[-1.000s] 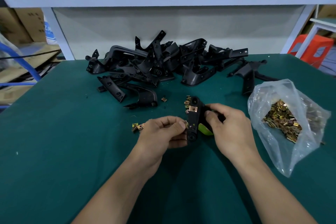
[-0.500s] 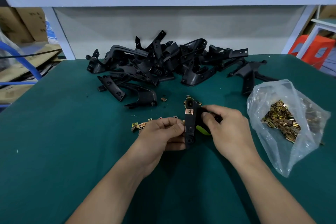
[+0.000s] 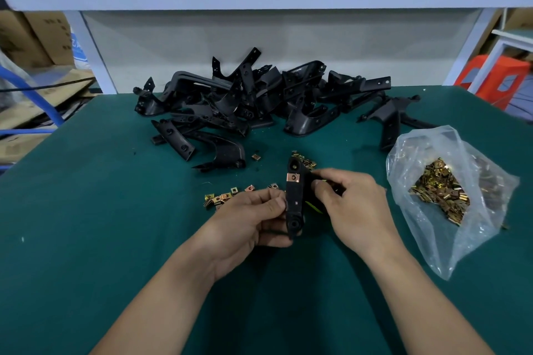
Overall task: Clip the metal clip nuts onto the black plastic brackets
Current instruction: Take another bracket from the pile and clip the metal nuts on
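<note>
- The table (image 3: 86, 210) has a green cover and carries everything. The bracket (image 3: 294, 199) in the hands is above its middle, and I give all places from this bracket.
- The pile (image 3: 245, 101) of black brackets lies behind the bracket, well apart from it. I see no metal on these parts, so I judge that nearly all the work is left.
- The bag (image 3: 418, 147) lies to the right of the bracket, near the right hand. It holds many nuts (image 3: 441, 190), so the supply looks large.
- A stray bracket (image 3: 390, 121) lies behind and to the right of the bracket, just beside the bag.
- The left hand (image 3: 248, 225) grips the lower part of the bracket from the left, with thumb and curled fingers clamped on it. Whether it also holds a nut, I cannot tell.
- The right hand (image 3: 354, 204) grips the bracket from the right, with its fingers curled around the middle.
- The bracket stands almost upright between the hands. The holes at its top and lower end look bare, so this piece seems only partly done.
- A row (image 3: 225, 196) of loose nuts lies on the table just left of the bracket, and a small heap (image 3: 305, 160) lies just behind its top.
- One clip (image 3: 293, 178) already sits on the upper part of the bracket.
</note>
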`<state>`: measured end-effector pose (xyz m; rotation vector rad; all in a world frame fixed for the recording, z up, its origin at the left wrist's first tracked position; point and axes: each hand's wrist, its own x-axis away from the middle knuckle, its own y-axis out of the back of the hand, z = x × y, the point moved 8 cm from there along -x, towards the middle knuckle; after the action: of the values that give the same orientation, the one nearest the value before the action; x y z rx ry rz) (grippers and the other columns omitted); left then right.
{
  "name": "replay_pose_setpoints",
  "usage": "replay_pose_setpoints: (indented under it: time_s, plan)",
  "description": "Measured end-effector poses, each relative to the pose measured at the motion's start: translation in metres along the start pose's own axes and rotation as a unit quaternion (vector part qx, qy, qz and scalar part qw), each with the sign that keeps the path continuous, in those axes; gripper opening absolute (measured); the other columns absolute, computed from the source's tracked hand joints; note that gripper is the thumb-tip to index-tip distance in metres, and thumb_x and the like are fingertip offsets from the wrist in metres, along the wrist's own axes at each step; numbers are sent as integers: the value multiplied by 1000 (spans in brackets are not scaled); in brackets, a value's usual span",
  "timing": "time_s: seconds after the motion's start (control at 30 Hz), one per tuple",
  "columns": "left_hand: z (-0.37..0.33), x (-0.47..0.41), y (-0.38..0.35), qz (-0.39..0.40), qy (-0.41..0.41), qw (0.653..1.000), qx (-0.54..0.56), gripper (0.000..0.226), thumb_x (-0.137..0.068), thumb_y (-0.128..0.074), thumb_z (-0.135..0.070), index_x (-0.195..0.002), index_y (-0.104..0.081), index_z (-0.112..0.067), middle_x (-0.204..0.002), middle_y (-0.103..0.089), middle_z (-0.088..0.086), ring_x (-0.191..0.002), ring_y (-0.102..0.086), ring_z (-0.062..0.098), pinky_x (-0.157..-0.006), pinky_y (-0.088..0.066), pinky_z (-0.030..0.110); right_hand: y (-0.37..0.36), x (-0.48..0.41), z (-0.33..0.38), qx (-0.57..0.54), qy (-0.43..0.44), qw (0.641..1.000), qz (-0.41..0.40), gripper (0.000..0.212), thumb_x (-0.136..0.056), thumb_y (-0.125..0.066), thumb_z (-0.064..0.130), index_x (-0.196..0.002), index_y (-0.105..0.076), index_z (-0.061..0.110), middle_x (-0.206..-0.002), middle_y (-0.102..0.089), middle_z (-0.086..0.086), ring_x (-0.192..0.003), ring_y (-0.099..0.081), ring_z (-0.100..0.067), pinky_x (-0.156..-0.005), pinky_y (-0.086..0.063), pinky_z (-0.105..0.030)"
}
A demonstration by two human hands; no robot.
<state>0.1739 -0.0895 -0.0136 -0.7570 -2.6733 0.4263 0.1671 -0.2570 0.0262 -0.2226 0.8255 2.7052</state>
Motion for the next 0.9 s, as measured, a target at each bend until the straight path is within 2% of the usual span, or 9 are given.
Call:
replay_pose_setpoints:
  time_s: [0.1, 0.23, 0.37, 0.5, 0.63, 0.7, 0.83, 0.9]
  plan:
    - [1, 0, 2, 5, 3, 1000, -3, 21, -88, -63, -23, -101, -63, -6, -88, -74, 12, -72, -73, 18, -59, -59, 26, -1, 0, 1, -2, 5, 1000, 11, 20, -95, -68, 25, -91, -78, 42, -74, -71, 20, -75, -64, -5, -65, -48, -18]
    - [1, 1, 3, 16, 11, 999, -40, 25, -88, -64, -23, -103, -66, -3, -84, -74, 10, -67, -71, 16, -60, -59, 25, -2, 0, 2, 9, 11, 1000, 16, 17, -94, -69, 28, -93, -74, 45, -79, -71, 25, -81, -63, 3, -66, -46, -9]
    - [-1, 1, 4, 7, 0, 999, -52, 21, -86, -65, -23, -98, -67, -6, -81, -73, 8, -66, -69, 14, -61, -59, 24, -2, 0, 6, 25, 25, 999, 28, 24, -95, -67, 30, -92, -65, 54, -82, -72, 22, -81, -64, -2, -69, -47, -16]
    - [-1, 0, 6, -16, -8, 997, -75, 9, -97, -61, -14, -97, -65, -6, -80, -72, 8, -66, -68, 15, -62, -58, 25, -2, 0, 3, 26, 19, 999, 34, 18, -95, -66, 31, -91, -70, 48, -78, -73, 13, -79, -64, -7, -72, -46, -18]
    - [-2, 0, 8, -49, -14, 993, -107, 22, -101, -59, -8, -82, -67, -13, -79, -72, 12, -64, -69, 17, -61, -58, 25, 1, -1, -3, 54, -1, 998, 31, 14, -95, -65, 34, -99, -77, 41, -77, -72, 14, -78, -65, -6, -74, -44, -12]
    - [-4, -1, 9, -63, -23, 992, -104, 26, -100, -61, -8, -75, -68, -15, -78, -71, 12, -63, -68, 17, -60, -58, 25, 1, -2, -6, 59, -10, 998, 31, 14, -95, -65, 35, -99, -77, 41, -75, -72, 12, -76, -65, -8, -71, -46, -16]
    - [-7, 0, 10, -82, -31, 991, -101, 20, -98, -63, -8, -79, -66, -9, -74, -71, 10, -60, -67, 17, -59, -58, 25, 1, -1, -6, 64, -14, 998, 20, 13, -95, -64, 38, -99, -75, 44, -75, -72, 12, -75, -65, -7, -71, -51, -23]
    - [-8, 1, 11, -96, -39, 990, -99, 20, -97, -65, -6, -77, -67, -9, -72, -70, 10, -59, -67, 18, -59, -58, 26, 1, 0, -4, 64, -11, 998, 19, 11, -95, -64, 37, -98, -71, 45, -76, -72, 9, -76, -65, -11, -74, -55, -33]
